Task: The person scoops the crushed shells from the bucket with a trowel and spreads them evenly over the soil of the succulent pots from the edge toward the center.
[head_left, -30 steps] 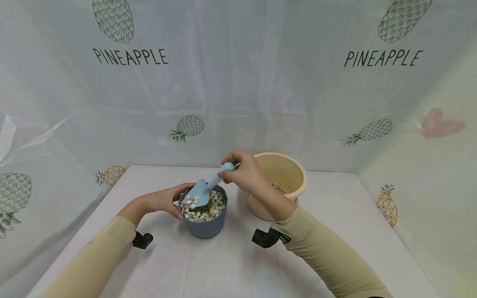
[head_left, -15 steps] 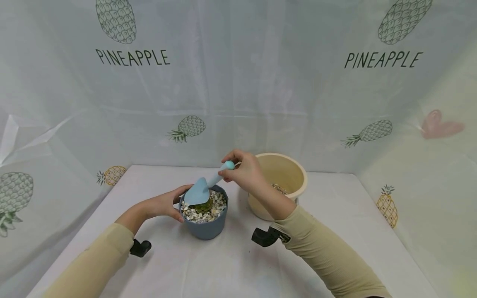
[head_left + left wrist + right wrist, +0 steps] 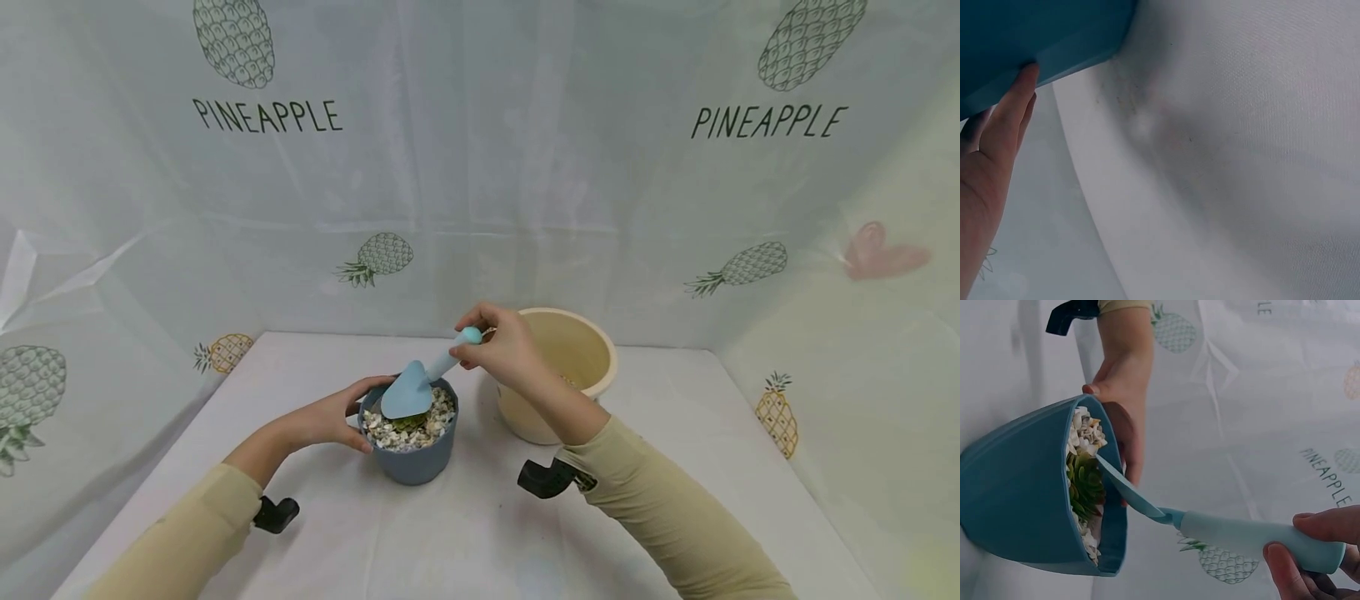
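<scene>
A blue-grey flower pot (image 3: 412, 468) stands on the white-covered table, filled with pale pebbles (image 3: 384, 433) around a green succulent (image 3: 1085, 484). My left hand (image 3: 326, 418) grips the pot's left side, thumb toward the front and fingers behind. In the left wrist view that hand (image 3: 997, 144) lies against the pot wall. My right hand (image 3: 504, 346) pinches the handle end of a light blue trowel (image 3: 407, 394). The trowel's blade slants down over the pot's mouth, partly covering the succulent. From the right wrist view, its tip (image 3: 1100, 459) is close to the pebbles and leaves.
A larger cream pot (image 3: 525, 417) stands just right of the blue-grey one, partly behind my right forearm; a little gravel shows inside. A pineapple-printed cloth (image 3: 480, 167) hangs behind the table and along its sides.
Pebbles lying on the trowel's blade a second ago have slid off into the flower pot. The trowel and my right hand have since shifted slightly right. My left hand still holds the pot.
</scene>
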The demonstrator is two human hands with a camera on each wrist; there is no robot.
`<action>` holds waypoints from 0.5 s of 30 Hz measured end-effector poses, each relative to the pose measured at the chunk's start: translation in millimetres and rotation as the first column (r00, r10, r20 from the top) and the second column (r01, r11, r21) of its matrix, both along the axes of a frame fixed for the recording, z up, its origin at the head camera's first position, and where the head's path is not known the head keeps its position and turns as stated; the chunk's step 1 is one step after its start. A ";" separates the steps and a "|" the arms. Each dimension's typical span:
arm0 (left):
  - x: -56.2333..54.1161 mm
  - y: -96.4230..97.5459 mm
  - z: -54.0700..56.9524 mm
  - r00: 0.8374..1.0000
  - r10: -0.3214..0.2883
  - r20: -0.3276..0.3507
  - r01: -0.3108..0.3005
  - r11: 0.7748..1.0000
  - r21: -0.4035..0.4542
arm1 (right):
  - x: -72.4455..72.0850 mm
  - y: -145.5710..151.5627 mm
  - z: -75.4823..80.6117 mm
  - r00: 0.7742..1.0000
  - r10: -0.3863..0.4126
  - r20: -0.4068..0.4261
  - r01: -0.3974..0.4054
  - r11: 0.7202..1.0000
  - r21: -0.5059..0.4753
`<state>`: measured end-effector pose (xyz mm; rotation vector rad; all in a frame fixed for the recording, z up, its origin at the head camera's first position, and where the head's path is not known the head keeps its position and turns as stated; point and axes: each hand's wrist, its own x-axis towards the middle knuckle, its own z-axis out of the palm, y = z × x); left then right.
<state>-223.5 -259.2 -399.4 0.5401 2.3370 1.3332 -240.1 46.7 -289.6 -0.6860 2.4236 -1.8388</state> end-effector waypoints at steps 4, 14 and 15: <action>1.8 0.9 0.2 1.000 0.003 0.000 -0.003 1.000 0.001 | 2.5 4.6 0.5 1.000 0.012 0.011 -0.012 1.000 0.001; 0.5 -0.2 6.7 0.998 -0.042 -0.037 0.042 0.999 0.008 | 8.7 13.2 -0.9 0.999 0.037 0.008 -0.037 0.999 0.012; 0.3 -0.5 8.7 0.998 -0.043 -0.038 0.043 0.999 0.009 | 9.3 14.3 -1.1 0.999 0.040 0.005 -0.040 0.999 0.017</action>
